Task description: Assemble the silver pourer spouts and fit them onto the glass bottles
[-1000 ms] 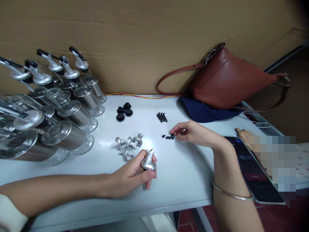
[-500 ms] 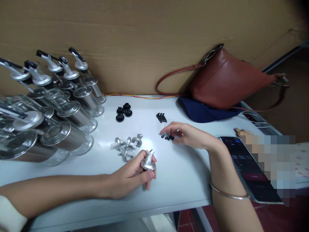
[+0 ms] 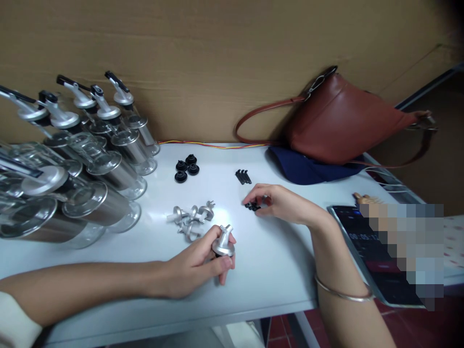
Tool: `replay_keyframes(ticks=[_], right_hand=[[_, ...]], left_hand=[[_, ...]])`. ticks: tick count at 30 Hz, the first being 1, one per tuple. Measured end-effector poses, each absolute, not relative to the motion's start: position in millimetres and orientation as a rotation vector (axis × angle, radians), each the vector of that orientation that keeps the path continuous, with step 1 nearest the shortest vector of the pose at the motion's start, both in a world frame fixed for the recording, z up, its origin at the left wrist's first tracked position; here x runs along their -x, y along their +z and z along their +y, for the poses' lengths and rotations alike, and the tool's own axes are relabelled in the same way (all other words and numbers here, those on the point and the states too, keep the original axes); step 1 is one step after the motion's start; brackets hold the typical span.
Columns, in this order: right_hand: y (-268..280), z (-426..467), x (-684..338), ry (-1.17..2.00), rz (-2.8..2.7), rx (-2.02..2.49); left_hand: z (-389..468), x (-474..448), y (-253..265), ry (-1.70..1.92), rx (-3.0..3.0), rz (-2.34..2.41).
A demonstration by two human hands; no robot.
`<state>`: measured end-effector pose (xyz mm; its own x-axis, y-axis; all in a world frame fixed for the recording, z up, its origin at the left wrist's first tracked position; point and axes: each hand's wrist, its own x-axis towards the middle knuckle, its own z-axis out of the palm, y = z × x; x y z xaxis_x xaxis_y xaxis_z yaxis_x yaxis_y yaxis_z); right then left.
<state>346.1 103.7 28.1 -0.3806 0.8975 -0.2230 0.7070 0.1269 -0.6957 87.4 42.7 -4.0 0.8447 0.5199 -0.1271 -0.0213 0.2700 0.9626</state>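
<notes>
In my left hand (image 3: 203,263) I hold a silver pourer spout (image 3: 224,244), its narrow end pointing up. A black piece shows under its flared base. To the right, my right hand (image 3: 270,200) curls over a cluster of small black parts (image 3: 251,206) on the table. Its thumb and fingertips close around them, and the palm side is hidden. Several loose silver pourer spouts (image 3: 194,217) lie in a heap beyond my left hand. Black ribbed stoppers (image 3: 186,169) are grouped farther back. Slim black levers (image 3: 243,177) lie side by side behind my right hand.
Glass and steel bottles (image 3: 116,174), several fitted with pourers, crowd the left side of the white table (image 3: 268,270). A brown handbag (image 3: 337,121) rests on dark blue cloth (image 3: 300,166) at the back right. A phone (image 3: 366,251) lies beside my right forearm.
My right fingers have drawn the small black parts slightly closer together and toward the hand. My left hand keeps its hold on the pourer spout. The view has shifted a little.
</notes>
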Motion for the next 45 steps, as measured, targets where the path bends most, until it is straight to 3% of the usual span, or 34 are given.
replay_keyframes(ticks=[19,28,45], right_hand=[[41.6,98.3,-343.8,1.043,-2.126,1.576],[62.9,46.9,-292.7,1.154,-2.051,1.138],[15.2,-11.4,-250.9,0.878,-1.651,1.356]], left_hand=[[44.3,-89.3,1.1,0.377,-1.307,0.503],[37.6,-88.7,4.0,0.440,-1.413,0.558],[29.9,-87.2,3.6,0.641,-1.599,0.644]])
